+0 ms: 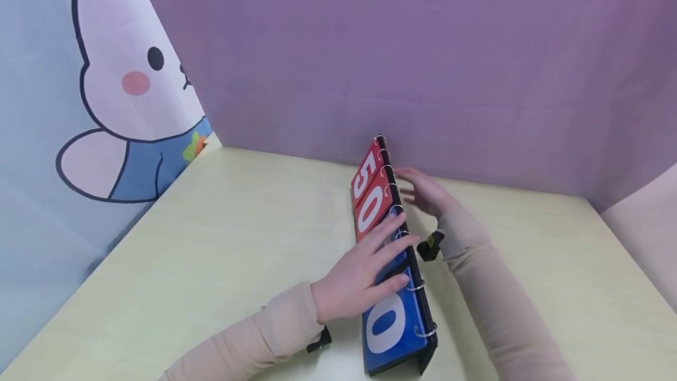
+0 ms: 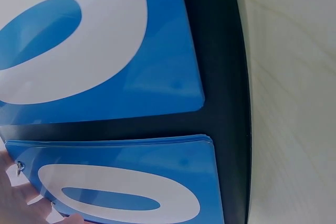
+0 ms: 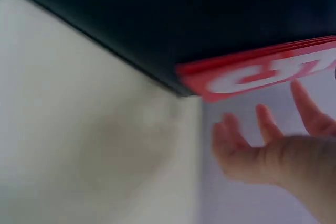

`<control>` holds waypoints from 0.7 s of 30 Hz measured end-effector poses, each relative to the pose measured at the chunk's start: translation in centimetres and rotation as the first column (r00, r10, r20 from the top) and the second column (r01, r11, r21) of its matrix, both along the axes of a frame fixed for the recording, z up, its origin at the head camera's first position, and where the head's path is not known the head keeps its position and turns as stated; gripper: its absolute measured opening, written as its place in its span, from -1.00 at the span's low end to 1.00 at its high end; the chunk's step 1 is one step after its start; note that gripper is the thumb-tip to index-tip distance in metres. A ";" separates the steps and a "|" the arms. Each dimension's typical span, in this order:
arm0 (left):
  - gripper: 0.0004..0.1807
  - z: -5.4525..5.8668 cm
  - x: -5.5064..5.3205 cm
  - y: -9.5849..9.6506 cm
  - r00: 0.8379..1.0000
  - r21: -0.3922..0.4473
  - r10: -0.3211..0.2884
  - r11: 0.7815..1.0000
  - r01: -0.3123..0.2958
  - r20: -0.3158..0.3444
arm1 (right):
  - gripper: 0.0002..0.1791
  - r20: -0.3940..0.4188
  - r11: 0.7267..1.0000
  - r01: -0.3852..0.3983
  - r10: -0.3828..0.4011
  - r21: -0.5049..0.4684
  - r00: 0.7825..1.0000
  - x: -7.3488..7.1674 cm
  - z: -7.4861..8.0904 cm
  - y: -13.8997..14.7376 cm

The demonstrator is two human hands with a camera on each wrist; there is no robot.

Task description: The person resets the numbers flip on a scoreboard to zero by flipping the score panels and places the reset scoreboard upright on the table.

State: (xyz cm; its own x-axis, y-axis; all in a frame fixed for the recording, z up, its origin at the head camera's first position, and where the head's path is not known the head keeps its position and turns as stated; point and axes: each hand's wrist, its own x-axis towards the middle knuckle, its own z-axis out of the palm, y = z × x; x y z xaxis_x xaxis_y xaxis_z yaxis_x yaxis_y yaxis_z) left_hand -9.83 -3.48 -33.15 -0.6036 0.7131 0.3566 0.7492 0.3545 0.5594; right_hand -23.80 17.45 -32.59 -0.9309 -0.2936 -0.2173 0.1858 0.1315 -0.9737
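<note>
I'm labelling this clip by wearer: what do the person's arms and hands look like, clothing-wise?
Both arms wear long, plain beige sleeves, wrinkled in places and reaching the wrists. The left hand and right hand have no gloves. A small black fitting shows at the left wrist, and another, with a yellowish-green patch, at the right.

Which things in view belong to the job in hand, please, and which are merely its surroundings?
Part of the job:
- flip scoreboard
- its red cards
- its blue cards
- left hand, over the blue cards
- right hand, beside the red end

Just surroundings:
- table
- purple backdrop
- rabbit-print cloth
</note>
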 end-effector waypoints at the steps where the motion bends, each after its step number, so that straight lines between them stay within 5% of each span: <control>1: -0.38 0.0 0.0 0.0 1.000 0.000 0.000 1.000 0.000 0.000 | -0.55 0.042 0.998 -0.023 0.025 -0.050 0.999 0.2 -0.8 0.1; 4: -0.38 0.0 -0.1 0.0 1.000 -0.004 0.001 1.000 -0.001 0.004 | -0.66 0.113 0.975 -0.031 0.057 -0.221 0.992 0.9 -2.5 0.3; 6: -0.38 0.1 -0.1 0.1 1.000 -0.007 0.002 1.000 -0.002 0.009 | -0.66 0.132 0.934 0.002 0.048 -0.356 0.990 1.2 -3.4 0.3; 13: -0.38 0.0 -0.1 0.2 1.000 -0.021 0.005 1.000 -0.004 0.011 | -0.69 0.239 0.711 0.188 -0.029 -0.678 0.971 1.9 -5.5 0.8; 14: -0.38 0.0 -0.1 0.2 1.000 -0.022 0.004 1.000 -0.004 0.010 | -0.70 0.281 0.661 0.240 -0.046 -0.711 0.959 2.0 -5.8 0.9; 19: -0.38 0.0 -0.1 0.2 1.000 -0.023 0.010 1.000 -0.010 0.000 | -0.82 0.461 0.322 0.475 -0.124 -0.819 0.879 1.8 -6.8 1.4; 21: -0.38 0.1 -0.1 0.2 1.000 -0.023 0.015 1.000 -0.015 -0.007 | -0.86 0.474 0.257 0.496 -0.146 -0.830 0.868 1.8 -6.8 1.5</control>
State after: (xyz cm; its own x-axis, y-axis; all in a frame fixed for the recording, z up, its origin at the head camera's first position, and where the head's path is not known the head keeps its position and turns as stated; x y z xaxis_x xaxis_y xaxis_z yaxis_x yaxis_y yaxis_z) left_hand -9.96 -3.29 -33.02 -0.6118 0.7121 0.3444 0.7477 0.3784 0.5457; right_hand -22.03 18.99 -39.39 -0.9538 -0.1474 -0.2617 0.2274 -0.9236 -0.3087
